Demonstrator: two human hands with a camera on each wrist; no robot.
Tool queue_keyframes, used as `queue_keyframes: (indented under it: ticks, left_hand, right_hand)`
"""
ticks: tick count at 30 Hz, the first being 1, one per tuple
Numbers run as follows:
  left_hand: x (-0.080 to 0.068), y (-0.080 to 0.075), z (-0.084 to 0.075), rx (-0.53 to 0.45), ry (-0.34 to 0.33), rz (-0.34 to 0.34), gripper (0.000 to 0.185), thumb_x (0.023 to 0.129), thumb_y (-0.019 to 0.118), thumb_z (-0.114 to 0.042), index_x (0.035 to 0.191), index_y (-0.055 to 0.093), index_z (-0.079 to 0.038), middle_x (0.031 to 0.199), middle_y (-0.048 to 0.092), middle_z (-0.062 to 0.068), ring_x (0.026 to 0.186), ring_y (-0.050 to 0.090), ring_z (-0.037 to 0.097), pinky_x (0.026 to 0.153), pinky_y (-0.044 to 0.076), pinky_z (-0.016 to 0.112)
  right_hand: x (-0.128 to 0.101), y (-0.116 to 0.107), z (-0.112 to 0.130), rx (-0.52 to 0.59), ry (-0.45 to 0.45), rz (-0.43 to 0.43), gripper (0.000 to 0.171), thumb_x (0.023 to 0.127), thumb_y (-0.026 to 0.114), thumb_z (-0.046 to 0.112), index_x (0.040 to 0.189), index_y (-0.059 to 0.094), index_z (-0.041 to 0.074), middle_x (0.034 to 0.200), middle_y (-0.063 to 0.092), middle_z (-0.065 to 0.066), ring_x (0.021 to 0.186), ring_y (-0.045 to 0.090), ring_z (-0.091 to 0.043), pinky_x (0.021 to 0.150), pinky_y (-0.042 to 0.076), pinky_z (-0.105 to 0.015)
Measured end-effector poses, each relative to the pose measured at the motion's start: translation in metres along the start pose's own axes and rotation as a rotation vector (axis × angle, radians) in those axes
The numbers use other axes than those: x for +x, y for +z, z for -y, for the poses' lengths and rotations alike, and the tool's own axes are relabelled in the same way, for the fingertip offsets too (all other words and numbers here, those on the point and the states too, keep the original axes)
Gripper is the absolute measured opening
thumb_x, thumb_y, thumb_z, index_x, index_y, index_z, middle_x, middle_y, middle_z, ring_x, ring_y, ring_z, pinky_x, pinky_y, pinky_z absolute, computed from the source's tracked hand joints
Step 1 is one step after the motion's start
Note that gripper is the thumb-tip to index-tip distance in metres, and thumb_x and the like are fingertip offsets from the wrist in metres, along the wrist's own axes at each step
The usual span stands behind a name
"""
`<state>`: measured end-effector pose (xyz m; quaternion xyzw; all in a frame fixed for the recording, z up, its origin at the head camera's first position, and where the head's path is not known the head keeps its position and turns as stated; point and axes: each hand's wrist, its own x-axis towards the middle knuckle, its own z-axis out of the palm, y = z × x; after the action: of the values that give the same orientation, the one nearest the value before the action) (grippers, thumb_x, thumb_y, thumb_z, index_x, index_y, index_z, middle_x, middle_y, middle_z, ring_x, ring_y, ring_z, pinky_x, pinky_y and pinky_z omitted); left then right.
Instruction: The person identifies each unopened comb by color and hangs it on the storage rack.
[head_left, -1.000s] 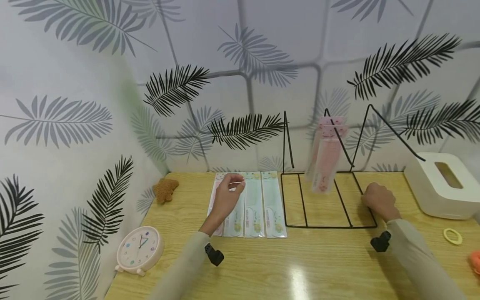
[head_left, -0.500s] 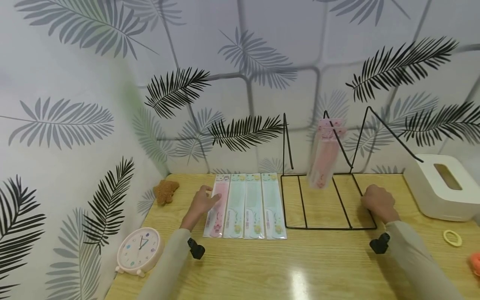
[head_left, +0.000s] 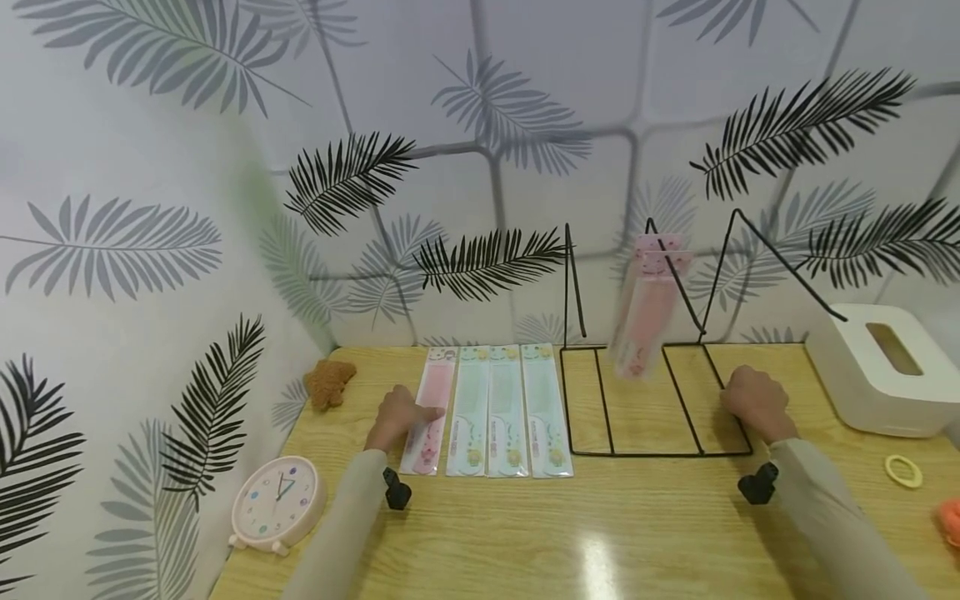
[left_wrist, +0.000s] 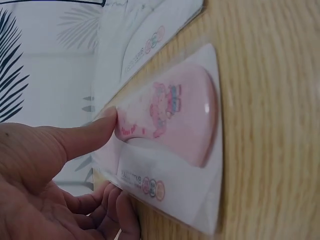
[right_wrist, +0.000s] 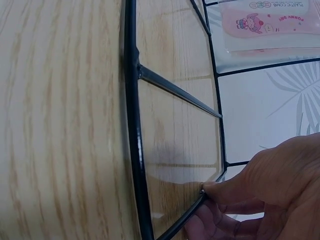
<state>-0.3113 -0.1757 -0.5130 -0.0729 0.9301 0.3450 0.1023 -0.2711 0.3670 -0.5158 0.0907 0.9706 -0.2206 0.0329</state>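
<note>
The pink comb [head_left: 438, 385] lies on the table [head_left: 510, 533], left of the green combs [head_left: 507, 412], its edge pinched between thumb and curled fingers of my left hand [head_left: 397, 417], while my right hand [head_left: 757, 403] pinches the rack's right bar [head_left: 713, 363].

The leftmost comb [left_wrist: 175, 112] is pink, the rack [right_wrist: 133, 115] black

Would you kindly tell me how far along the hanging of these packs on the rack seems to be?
Apparently done: hanging pink packs on the black rack. In hand: the left hand grips the flat pink pack, while the right hand holds the rack at its base. Probably remaining: that pack and the three green packs lying beside it.
</note>
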Motion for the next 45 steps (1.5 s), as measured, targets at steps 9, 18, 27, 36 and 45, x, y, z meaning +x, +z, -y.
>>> queue_keyframes:
  ticks: [9, 18, 27, 36, 45]
  left_hand:
    - [0.003, -0.010, 0.009, -0.147, -0.015, 0.034, 0.041, 0.094, 0.078, -0.026, 0.104, 0.050, 0.002, 0.092, 0.048, 0.011, 0.081, 0.047, 0.023, 0.067, 0.040, 0.032]
    - [0.010, -0.022, 0.017, -0.315, -0.022, 0.060, 0.018, 0.105, 0.060, -0.015, 0.107, 0.059, 0.003, 0.090, 0.052, 0.009, 0.073, 0.047, 0.017, 0.062, 0.040, 0.028]
    - [0.000, -0.037, -0.001, -0.507, 0.054, 0.092, 0.039, 0.105, 0.064, -0.016, 0.136, 0.056, 0.006, 0.122, 0.070, 0.022, 0.087, 0.068, 0.016, 0.080, 0.060, 0.036]
    - [-0.023, -0.054, -0.041, -0.602, 0.240, 0.111, 0.041, 0.107, 0.063, -0.018, 0.142, 0.052, -0.002, 0.135, 0.066, 0.025, 0.095, 0.072, 0.017, 0.083, 0.062, 0.038]
    - [-0.066, -0.063, -0.091, -0.616, 0.468, 0.138, 0.025, 0.107, 0.061, -0.014, 0.126, 0.055, 0.002, 0.129, 0.070, 0.026, 0.102, 0.074, 0.020, 0.085, 0.064, 0.037]
  right_hand:
    - [-0.005, -0.005, 0.003, 0.017, -0.012, 0.000, 0.035, 0.082, 0.040, -0.001, 0.059, 0.026, 0.021, 0.058, 0.017, 0.007, 0.058, 0.014, -0.011, 0.053, 0.017, -0.029]
    - [-0.006, -0.002, 0.003, 0.022, -0.007, -0.004, 0.036, 0.084, 0.041, -0.001, 0.059, 0.026, 0.021, 0.058, 0.017, 0.008, 0.058, 0.014, -0.011, 0.053, 0.016, -0.029]
    - [-0.006, 0.000, 0.005, 0.013, -0.013, -0.018, 0.036, 0.082, 0.044, -0.001, 0.059, 0.026, 0.021, 0.059, 0.017, 0.007, 0.057, 0.014, -0.011, 0.053, 0.016, -0.029]
    - [-0.004, -0.002, 0.004, -0.010, 0.017, -0.012, 0.038, 0.085, 0.044, 0.000, 0.058, 0.028, 0.020, 0.058, 0.018, 0.007, 0.056, 0.017, -0.011, 0.052, 0.020, -0.029]
    - [-0.004, -0.003, 0.006, -0.018, 0.031, 0.003, 0.038, 0.085, 0.042, -0.001, 0.059, 0.026, 0.020, 0.058, 0.018, 0.007, 0.057, 0.017, -0.011, 0.052, 0.019, -0.029]
